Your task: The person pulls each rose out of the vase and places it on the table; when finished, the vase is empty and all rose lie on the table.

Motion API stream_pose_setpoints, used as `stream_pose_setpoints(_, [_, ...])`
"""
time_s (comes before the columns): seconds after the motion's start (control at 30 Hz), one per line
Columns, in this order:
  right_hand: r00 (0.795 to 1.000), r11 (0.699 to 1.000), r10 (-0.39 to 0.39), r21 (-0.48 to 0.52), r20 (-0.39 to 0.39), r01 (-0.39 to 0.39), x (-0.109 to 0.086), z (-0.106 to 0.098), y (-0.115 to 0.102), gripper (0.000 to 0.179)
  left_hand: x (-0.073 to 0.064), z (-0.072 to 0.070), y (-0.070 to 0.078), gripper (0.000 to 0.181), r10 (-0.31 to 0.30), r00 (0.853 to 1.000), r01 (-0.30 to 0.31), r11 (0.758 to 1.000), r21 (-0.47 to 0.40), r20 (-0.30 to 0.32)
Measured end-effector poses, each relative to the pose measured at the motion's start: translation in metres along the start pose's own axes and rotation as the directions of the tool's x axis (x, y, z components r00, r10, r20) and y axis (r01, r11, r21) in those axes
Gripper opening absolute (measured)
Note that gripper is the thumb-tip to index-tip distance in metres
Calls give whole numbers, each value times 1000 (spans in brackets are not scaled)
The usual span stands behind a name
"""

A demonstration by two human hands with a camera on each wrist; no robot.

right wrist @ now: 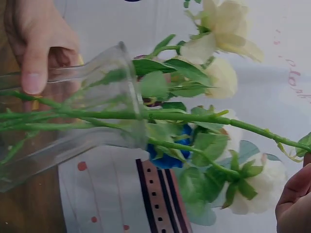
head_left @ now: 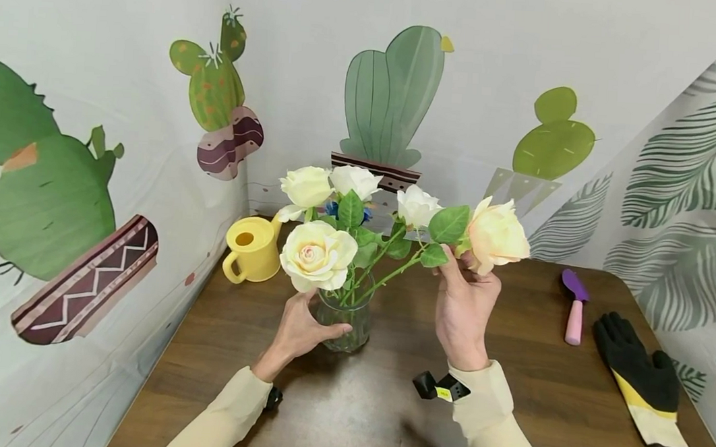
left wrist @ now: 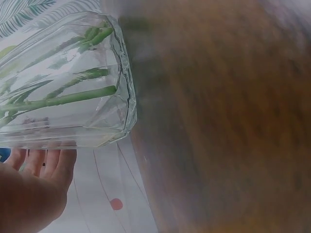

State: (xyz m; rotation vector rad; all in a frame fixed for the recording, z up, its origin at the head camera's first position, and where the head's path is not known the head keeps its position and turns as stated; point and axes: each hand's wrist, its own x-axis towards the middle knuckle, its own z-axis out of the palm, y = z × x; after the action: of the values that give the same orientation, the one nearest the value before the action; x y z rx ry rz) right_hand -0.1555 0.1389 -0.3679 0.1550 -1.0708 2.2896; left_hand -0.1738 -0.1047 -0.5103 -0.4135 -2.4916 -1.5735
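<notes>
A clear glass vase [head_left: 353,324] stands on the table with several rose stems inside. My left hand [head_left: 299,330] grips its left side, the thumb lying across the front of the glass. To the right of the vase, my right hand [head_left: 465,313] pinches a pale peach rose [head_left: 498,236] just below its bloom. That rose's long green stem [right wrist: 189,118] slants into the vase mouth. A cream rose [head_left: 318,255], white roses [head_left: 417,206] and a blue flower [right wrist: 167,158] stand beside it. Cut stem ends [left wrist: 82,94] show through the glass in the left wrist view.
A yellow watering can [head_left: 254,250] sits left of the vase. Over on the right lie a small trowel [head_left: 575,309] with purple blade and pink handle, and a black, yellow and white glove [head_left: 641,380]. Behind the wooden table [head_left: 348,412] hangs a cactus-printed cloth [head_left: 293,78].
</notes>
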Motion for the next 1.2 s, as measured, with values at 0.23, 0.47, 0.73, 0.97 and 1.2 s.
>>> stream_pose_setpoints(0.23, [998,996,-58,73,-29,60,10,2,-19,26,0,0,0,89,4,1000,-4,1000,4,-1])
stream_pose_setpoints(0.47, [988,968,-140,202,-63,150,24,4,-41,23,-1,0,0,89,-7,1000,7,1000,-5,-5])
stream_pose_setpoints(0.73, [977,963,-192,175,-90,205,35,-1,-57,12,0,1,1,87,-2,1000,3,1000,28,-10])
stream_pose_setpoints(0.97, [976,973,-178,122,-129,194,40,-19,-60,7,-1,1,2,85,-17,1000,17,1000,25,-7])
stream_pose_setpoints(1.2, [978,984,-143,81,-154,157,48,-52,-58,10,0,1,0,84,-4,1000,4,1000,24,-8])
